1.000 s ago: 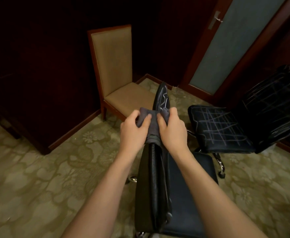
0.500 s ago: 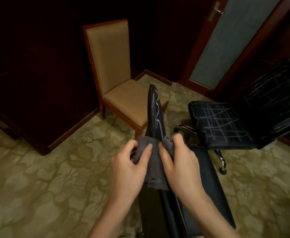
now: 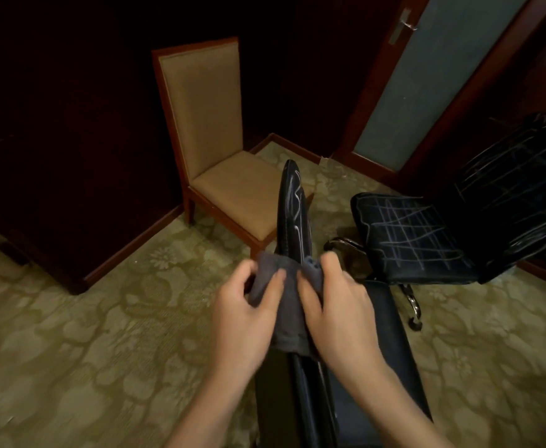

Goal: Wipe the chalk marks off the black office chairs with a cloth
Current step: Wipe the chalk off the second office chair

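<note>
A black office chair stands right in front of me, its backrest point(image 3: 292, 208) seen edge-on from above with white chalk lines along the top. A grey cloth point(image 3: 289, 305) is draped over that top edge. My left hand point(image 3: 245, 315) grips the cloth on the left side and my right hand point(image 3: 339, 312) grips it on the right, squeezing the backrest between them. A second black office chair point(image 3: 407, 237) stands to the right, its seat and reclined back covered in crossed chalk lines.
A tan upholstered wooden chair point(image 3: 220, 150) stands ahead against dark wood panelling. A door with a frosted glass panel point(image 3: 427, 76) is behind on the right. Patterned green carpet point(image 3: 87, 334) covers the floor. The second chair's chrome armrest point(image 3: 346, 250) is close to my right hand.
Both hands slid the cloth back along the top edge of the backrest toward me, uncovering more of the chalked end. Between half a second ago and now they barely moved.
</note>
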{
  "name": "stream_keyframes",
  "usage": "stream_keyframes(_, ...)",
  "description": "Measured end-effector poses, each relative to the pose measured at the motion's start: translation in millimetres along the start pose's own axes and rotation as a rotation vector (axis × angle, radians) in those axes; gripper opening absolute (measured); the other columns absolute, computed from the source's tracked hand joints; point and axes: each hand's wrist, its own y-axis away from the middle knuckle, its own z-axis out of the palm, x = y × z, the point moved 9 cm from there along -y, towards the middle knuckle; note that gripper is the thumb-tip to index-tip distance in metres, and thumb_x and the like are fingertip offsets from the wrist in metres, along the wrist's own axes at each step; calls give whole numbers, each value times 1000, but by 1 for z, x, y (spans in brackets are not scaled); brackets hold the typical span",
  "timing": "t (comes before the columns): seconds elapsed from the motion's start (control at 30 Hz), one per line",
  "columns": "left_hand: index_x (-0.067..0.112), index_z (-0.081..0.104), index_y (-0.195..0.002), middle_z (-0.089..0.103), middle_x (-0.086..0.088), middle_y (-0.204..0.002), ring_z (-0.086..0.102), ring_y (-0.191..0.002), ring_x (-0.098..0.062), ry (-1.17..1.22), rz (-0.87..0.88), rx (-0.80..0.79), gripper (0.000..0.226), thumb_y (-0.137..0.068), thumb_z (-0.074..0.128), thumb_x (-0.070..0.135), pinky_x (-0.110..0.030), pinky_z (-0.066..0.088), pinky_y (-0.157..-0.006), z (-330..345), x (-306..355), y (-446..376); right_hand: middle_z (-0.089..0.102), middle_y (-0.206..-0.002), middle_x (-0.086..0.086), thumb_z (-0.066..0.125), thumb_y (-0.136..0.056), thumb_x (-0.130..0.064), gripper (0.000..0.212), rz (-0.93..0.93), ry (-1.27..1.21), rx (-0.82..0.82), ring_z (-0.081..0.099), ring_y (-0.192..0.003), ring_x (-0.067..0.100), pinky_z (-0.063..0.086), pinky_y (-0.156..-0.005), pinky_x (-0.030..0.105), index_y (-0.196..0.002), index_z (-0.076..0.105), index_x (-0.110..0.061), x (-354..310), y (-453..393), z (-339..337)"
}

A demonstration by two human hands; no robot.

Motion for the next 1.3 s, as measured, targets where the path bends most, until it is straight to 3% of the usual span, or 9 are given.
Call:
stream_keyframes(0.1,23,64,-80,68,1,-73,68,-71,-19,-59,20,51,15,-93,67,29,-51,56,-64,-7,1,1,57,-79,-7,43,-97,-40,18,-17,30,-13,59,-77,17,40,-72,35,-86,34,-29,-4,6,4)
stream_keyframes(0.2,26,65,-82,70,6,-75,68,-74,-12,-160,50,68,17,-91,65,41,-48,57,-68,-5,6,-30,59,-83,-4,48,-100,-34,18,-37,19,17,62,-80,24,49,-75,45,-88,36,-26,-5,-28,4)
stream_keyframes(0.47,18,66,-81,71,1,-79,70,-79,-20,-172,-72,149,27,-89,66,44,-52,57,-78,10,-7,-144,68,-104,10,48,-101,-31,21,61,34,14,64,-97,34,49,-88,48,-116,47,-15,-4,-150,16)
stream_keyframes(0.6,17,68,-85,74,1,-81,72,-81,-17,-177,-57,81,20,-90,70,37,-48,59,-80,17,4,-114,67,-97,8,50,-100,-29,11,-26,-48,16,64,-92,33,46,-77,41,-101,42,-21,12,-113,6)
stream_keyframes(0.7,15,67,-82,73,-2,-77,72,-76,-20,-210,-44,94,18,-90,73,31,-48,58,-73,14,8,-90,64,-86,5,54,-98,-27,20,-135,-135,17,64,-83,33,46,-71,41,-89,37,-23,17,-85,6)
stream_keyframes(0.8,16,64,-76,71,-4,-71,70,-69,-24,-307,-11,180,27,-89,74,37,-48,55,-65,5,12,-88,63,-82,0,54,-98,-29,20,-206,-159,24,64,-80,26,49,-74,42,-88,37,-24,15,-90,9)
stream_keyframes(0.97,14,64,-78,71,0,-70,69,-65,-16,-354,-10,213,21,-94,70,26,-29,50,-55,10,17,-111,68,-89,2,50,-99,-34,18,-276,-122,55,64,-86,26,40,-78,38,-92,36,-24,12,-129,10)
stream_keyframes(1.07,16,62,-75,69,-1,-69,66,-66,-15,-358,-69,178,27,-93,70,33,-31,47,-60,14,8,-143,68,-91,4,50,-99,-33,18,-298,-89,46,64,-88,28,38,-78,39,-92,36,-23,8,-160,12)
stream_keyframes(1.3,19,59,-73,70,-4,-86,67,-84,-23,-538,-85,130,29,-92,63,40,-32,49,-69,71,9,-273,66,-110,17,52,-99,-34,25,-108,-8,-31,61,-105,40,43,-81,42,-113,48,-15,52,-280,11)
